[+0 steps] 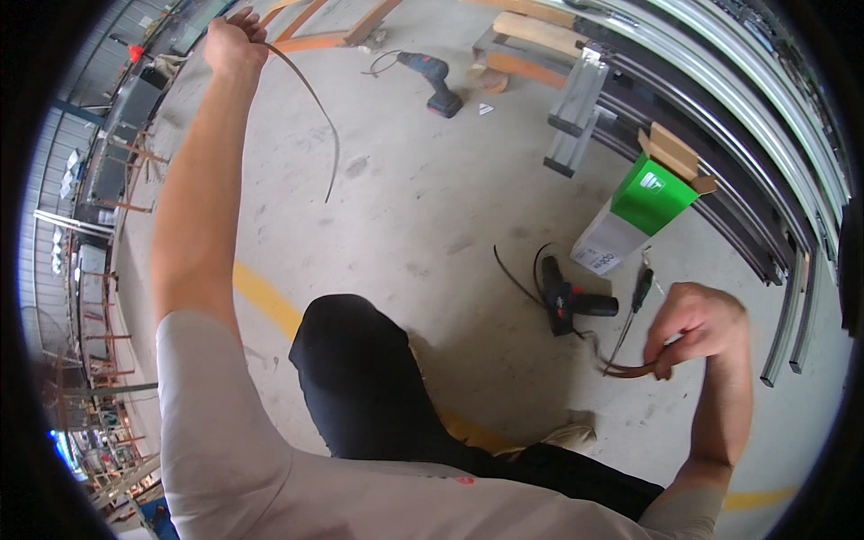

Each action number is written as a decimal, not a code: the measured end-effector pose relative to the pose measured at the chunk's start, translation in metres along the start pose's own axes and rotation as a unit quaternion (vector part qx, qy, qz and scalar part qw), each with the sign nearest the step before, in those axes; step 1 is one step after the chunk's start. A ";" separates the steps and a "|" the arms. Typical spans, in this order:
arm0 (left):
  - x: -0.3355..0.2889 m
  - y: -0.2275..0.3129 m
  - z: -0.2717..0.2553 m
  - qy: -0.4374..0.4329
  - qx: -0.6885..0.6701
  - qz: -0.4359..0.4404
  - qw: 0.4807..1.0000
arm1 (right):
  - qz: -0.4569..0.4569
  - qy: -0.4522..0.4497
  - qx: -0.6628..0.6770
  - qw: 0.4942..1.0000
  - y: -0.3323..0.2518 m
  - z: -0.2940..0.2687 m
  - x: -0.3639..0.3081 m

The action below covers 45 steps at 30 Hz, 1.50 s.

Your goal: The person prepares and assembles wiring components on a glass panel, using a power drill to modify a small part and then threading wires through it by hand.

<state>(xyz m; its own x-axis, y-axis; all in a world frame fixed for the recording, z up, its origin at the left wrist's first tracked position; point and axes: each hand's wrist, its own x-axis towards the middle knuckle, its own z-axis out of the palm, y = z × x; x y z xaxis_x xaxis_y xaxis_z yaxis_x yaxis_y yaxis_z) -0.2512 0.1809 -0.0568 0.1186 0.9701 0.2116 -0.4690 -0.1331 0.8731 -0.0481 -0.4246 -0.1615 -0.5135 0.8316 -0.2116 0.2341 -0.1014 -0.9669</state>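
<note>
My left hand (pixel 238 43) is stretched far out at the upper left, closed around one end of a thin, dark, flexible strip (pixel 317 101). The strip curves down and its other end hangs free. At the right, my right hand (pixel 695 326) is bent at the wrist, fingers pinched on a curved brownish strip (pixel 627 371). Whether both strips are one piece I cannot tell. Close by lies a black pistol-shaped power tool (pixel 560 297) with a dark cord (pixel 515 274). A screwdriver (pixel 642 290) with a dark green handle lies between that tool and my right hand.
A green-and-white carton (pixel 641 205) with raised flaps stands beyond the power tool. Long metal profiles (pixel 720 81) are stacked along the right. A blue-black cordless drill (pixel 434 83) rests farther off, near orange-brown frames (pixel 315 40). A yellow line (pixel 267 299) crosses the concrete floor.
</note>
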 end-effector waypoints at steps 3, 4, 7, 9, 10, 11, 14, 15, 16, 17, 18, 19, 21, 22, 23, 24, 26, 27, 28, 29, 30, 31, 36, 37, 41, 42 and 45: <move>-0.046 0.007 0.038 -0.165 0.248 0.038 0.954 | 0.047 -0.013 0.028 0.998 0.005 0.004 0.018; -0.046 0.010 0.046 -0.221 0.408 0.098 0.880 | 0.066 -0.018 0.020 0.997 0.002 0.001 0.022; -0.050 0.020 0.059 -0.314 0.720 0.224 0.577 | 0.103 -0.014 0.005 0.995 -0.010 -0.004 0.031; -0.071 0.043 0.075 -0.372 0.657 0.048 0.654 | 0.083 -0.008 0.043 0.996 -0.001 -0.006 0.032; -0.078 0.048 0.082 -0.396 0.616 -0.046 0.679 | 0.074 -0.007 0.036 0.997 0.001 -0.007 0.032; -0.077 0.052 0.086 -0.402 0.557 -0.059 0.725 | 0.061 -0.009 0.029 0.998 0.002 -0.009 0.034; -0.069 0.067 0.106 -0.402 0.408 -0.061 0.818 | 0.037 -0.014 0.027 0.999 0.004 -0.010 0.034; -0.058 0.075 0.109 -0.398 0.399 -0.051 0.824 | 0.024 -0.022 0.029 0.999 0.006 -0.008 0.036; -0.046 0.080 0.117 -0.376 0.394 -0.033 0.838 | 0.030 -0.033 0.047 0.998 0.010 -0.007 0.037; -0.042 0.075 0.131 -0.361 0.382 -0.020 0.851 | 0.032 -0.031 0.060 0.997 0.013 -0.007 0.036; -0.043 0.065 0.143 -0.339 0.355 -0.007 0.871 | 0.034 -0.036 0.077 0.996 0.018 -0.007 0.038; -0.043 0.054 0.155 -0.317 0.328 0.007 0.890 | 0.035 -0.040 0.093 0.994 0.022 -0.008 0.040; -0.049 0.036 0.189 -0.334 0.276 -0.030 0.901 | 0.062 -0.034 0.100 0.992 0.025 -0.006 0.035; -0.066 0.024 0.208 -0.303 0.244 -0.036 0.921 | 0.075 -0.032 0.104 0.991 0.027 -0.005 0.034; -0.079 0.015 0.224 -0.273 0.207 -0.043 0.938 | 0.082 -0.029 0.108 0.990 0.029 -0.004 0.031; -0.069 0.009 0.227 -0.306 0.195 -0.029 0.932 | 0.087 -0.033 0.111 0.989 0.031 -0.002 0.031; -0.062 -0.011 0.234 -0.278 0.122 -0.002 0.953 | 0.100 -0.030 0.126 0.986 0.030 0.000 0.030; -0.063 -0.019 0.235 -0.263 0.084 0.013 0.961 | 0.100 -0.027 0.153 0.983 0.034 0.001 0.031; -0.061 -0.021 0.232 -0.268 0.063 0.008 0.961 | 0.099 -0.024 0.180 0.978 0.039 0.002 0.033; -0.055 -0.026 0.232 -0.276 0.038 0.001 0.960 | 0.100 -0.015 0.207 0.973 0.042 0.005 0.032; -0.050 -0.031 0.231 -0.284 0.014 -0.005 0.959 | 0.106 -0.012 0.220 0.970 0.044 0.006 0.032; -0.042 -0.034 0.226 -0.293 0.016 0.001 0.956 | 0.111 -0.008 0.233 0.966 0.046 0.007 0.032; -0.002 -0.089 0.164 -0.043 -0.041 -0.034 0.998 | 0.140 0.008 0.253 0.957 0.043 0.003 0.041; 0.024 -0.108 0.130 -0.034 -0.036 -0.010 0.999 | 0.142 -0.002 0.243 0.960 0.041 0.003 0.047; 0.025 -0.189 0.056 0.104 0.003 -0.046 0.993 | 0.158 -0.004 0.219 0.963 0.043 0.004 0.058; 0.027 -0.203 0.039 0.106 0.030 -0.076 0.991 | 0.160 -0.003 0.230 0.960 0.044 0.006 0.061; 0.027 -0.223 0.011 0.112 0.030 -0.136 0.984 | 0.164 0.005 0.259 0.952 0.045 0.010 0.068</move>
<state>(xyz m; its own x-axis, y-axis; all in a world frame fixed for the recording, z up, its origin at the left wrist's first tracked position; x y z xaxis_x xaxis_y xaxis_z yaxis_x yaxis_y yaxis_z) -0.1342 0.2344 -0.2409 0.0336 0.9911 -0.1291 -0.3937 0.1318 0.9097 -0.0809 -0.3777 -0.2210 -0.4736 0.7145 -0.5149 -0.0592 -0.6092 -0.7908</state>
